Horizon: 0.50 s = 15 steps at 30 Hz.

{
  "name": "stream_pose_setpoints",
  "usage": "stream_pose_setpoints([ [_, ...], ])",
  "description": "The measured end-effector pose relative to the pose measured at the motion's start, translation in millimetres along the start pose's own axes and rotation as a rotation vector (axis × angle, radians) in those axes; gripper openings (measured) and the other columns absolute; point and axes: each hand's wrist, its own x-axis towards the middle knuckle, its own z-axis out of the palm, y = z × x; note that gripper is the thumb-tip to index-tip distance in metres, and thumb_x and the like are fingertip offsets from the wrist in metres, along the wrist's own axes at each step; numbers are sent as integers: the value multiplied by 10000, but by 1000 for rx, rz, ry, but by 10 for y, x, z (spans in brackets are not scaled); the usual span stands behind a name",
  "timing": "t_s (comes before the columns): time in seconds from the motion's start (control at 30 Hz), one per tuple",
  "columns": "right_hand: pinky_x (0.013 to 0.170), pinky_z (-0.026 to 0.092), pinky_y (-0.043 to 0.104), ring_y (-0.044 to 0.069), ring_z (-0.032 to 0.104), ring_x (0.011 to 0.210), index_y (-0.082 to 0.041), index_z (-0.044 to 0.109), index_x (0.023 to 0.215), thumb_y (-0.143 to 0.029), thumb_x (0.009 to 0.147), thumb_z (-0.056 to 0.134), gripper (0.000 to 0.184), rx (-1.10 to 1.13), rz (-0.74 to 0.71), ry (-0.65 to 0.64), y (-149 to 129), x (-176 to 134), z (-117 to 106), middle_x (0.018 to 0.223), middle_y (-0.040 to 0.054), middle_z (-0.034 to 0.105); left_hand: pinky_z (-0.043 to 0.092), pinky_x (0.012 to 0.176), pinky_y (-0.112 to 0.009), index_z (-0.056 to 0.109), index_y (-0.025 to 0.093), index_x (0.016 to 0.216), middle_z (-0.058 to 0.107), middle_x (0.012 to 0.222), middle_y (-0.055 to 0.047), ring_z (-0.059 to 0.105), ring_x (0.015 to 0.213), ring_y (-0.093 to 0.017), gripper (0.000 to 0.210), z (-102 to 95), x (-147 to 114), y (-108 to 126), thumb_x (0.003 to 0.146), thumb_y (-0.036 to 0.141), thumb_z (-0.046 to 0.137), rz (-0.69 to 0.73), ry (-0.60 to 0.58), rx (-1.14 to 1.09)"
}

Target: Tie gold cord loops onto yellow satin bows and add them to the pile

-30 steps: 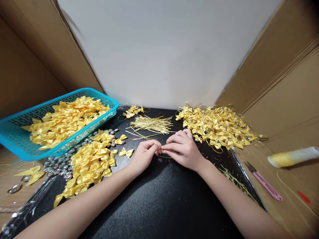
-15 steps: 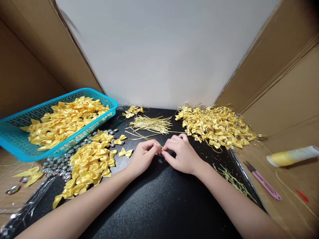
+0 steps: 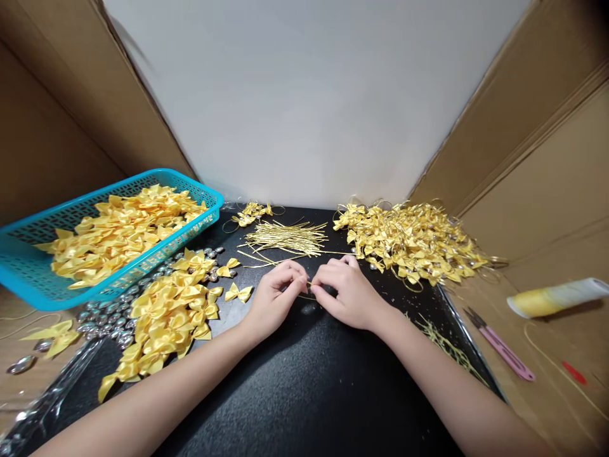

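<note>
Over the middle of the black work surface (image 3: 304, 381), my left hand (image 3: 276, 295) and my right hand (image 3: 345, 289) meet fingertip to fingertip. Both pinch a thin gold cord (image 3: 309, 287), of which only a short piece shows between the fingers. Just beyond my hands lies a bundle of cut gold cords (image 3: 288, 238). Left of my left hand sit a single yellow bow (image 3: 238, 292) and a heap of yellow bows (image 3: 166, 317). Behind my right hand is a big pile of bows with gold loops (image 3: 409, 241).
A blue basket (image 3: 216, 206) of yellow bows stands at the left, with shiny silver beads (image 3: 107, 320) beside it. At the right are cord scraps (image 3: 447, 346), pink-handled snips (image 3: 504, 352), a spool (image 3: 556, 298) and a small red piece (image 3: 575, 372). Cardboard walls rise on both sides.
My fingertips have moved slightly, and the bit of cord between them now lies flatter. Both hands keep their pinch, and the surrounding piles look the same.
</note>
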Motion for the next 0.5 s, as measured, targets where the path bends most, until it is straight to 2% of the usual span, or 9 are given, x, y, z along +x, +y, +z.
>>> stream_pose_setpoints([
  [0.07, 829, 259, 362, 150, 532, 766, -177, 590, 708, -191, 882, 523, 187, 46, -8, -17, 30, 7, -41, 747, -7, 664, 412, 726, -250, 605, 155, 640, 589, 813, -29, 536, 785, -143, 290, -1, 2, -1, 892, 266, 518, 2, -6, -12],
  [0.17, 824, 284, 350, 147, 540, 757, -182, 599, 712, -184, 883, 531, 184, 150, -12, -37, 94, 16, -85, 719, -16, 647, 400, 686, -245, 593, 159, 665, 559, 717, -1, 505, 695, -127, 300, 1, -2, -6, 912, 303, 502, -57, -61, -78],
  [0.33, 719, 349, 272, 123, 510, 680, -174, 575, 660, -148, 885, 510, 236, 330, 16, -50, 188, 29, -88, 660, -25, 581, 393, 659, -241, 630, 156, 716, 605, 703, -1, 495, 660, -121, 309, 22, -17, -52, 906, 376, 526, -176, -90, -184],
  [0.5, 674, 366, 250, 130, 499, 688, -175, 552, 643, -137, 875, 507, 240, 390, 43, -60, 203, 43, -52, 660, -18, 562, 359, 578, -224, 651, 146, 795, 601, 656, 7, 445, 571, -99, 304, 55, -28, -99, 871, 431, 576, -284, -33, -261],
])
